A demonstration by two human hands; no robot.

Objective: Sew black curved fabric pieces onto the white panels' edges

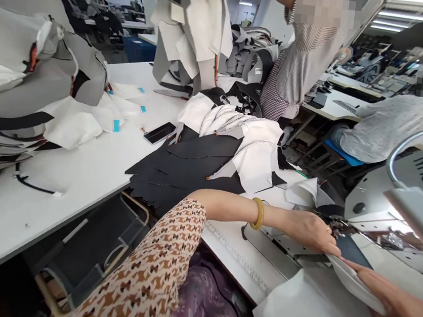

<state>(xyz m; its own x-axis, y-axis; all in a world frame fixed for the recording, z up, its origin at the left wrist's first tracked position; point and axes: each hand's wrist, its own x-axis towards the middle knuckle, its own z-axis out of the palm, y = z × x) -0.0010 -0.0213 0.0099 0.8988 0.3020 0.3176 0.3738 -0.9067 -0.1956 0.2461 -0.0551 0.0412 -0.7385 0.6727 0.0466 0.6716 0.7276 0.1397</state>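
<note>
A white panel (353,284) is gripped along its edge by the right hand (400,315), while the left hand (312,232) is laid palm-down and unclenched on the work at the needle area of the sewing machine (366,206); how much of the panel has been stitched cannot be told. Gray covers (43,58), seemingly stitched already, are heaped at the left of the table (60,177), and black cut panels (190,171), mixed with white ones, are spread out beyond the left arm, apparently not yet worked.
</note>
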